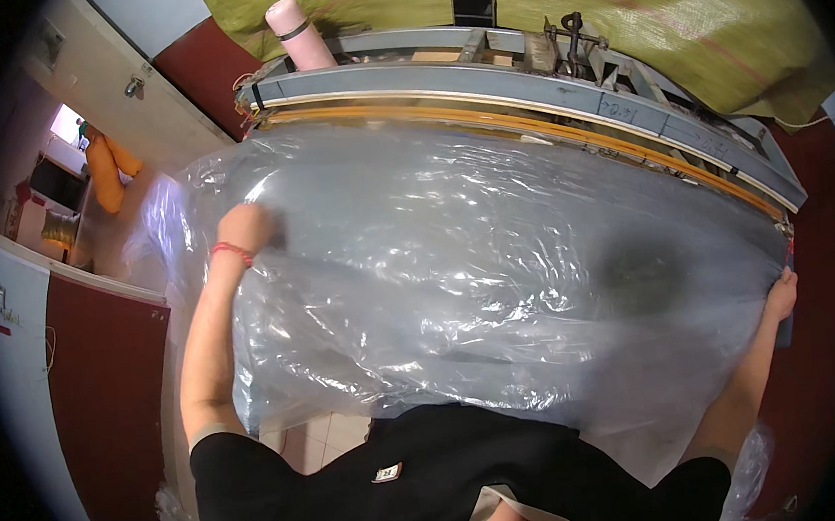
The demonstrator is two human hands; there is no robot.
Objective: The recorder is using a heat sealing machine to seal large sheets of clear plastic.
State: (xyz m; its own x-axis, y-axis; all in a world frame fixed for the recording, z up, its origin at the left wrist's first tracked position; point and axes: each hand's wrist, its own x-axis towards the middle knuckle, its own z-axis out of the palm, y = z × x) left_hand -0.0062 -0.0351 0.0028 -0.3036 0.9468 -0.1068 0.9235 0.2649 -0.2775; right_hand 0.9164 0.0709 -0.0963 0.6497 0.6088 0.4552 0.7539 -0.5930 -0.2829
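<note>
Stands in a black short-sleeved shirt [404,489], reaching both bare arms forward over a broad sheet of clear plastic film [439,288]. Has that film spread between the torso and a long grey steel frame [443,73], wrinkled all over and full of bright glints (thin enough to let darker shapes show through). Pinches the film's right edge with the right hand [781,295], fingers closed on gathered plastic just below the right end of the frame. Bends the left arm and holds the left hand [246,229] over the film's left part, wearing a red cord bracelet [232,254] at the wrist. Curls those fingers inward, blurred and turned away; cannot tell whether gripping plastic or only touching it.

Faces, along the film's far side, a yellow-orange strip [485,122] running beside the frame. Has farther back a pink bottle [303,41] leaning at the frame's left end, a dark metal clamp [572,37] toward the right, and a black phone-like slab [473,0] against a yellow-green tarp [632,3]. Has at left a pale door [123,63] with a metal handle [134,88], and below, past the film's near edge, light floor tiles [328,439].
</note>
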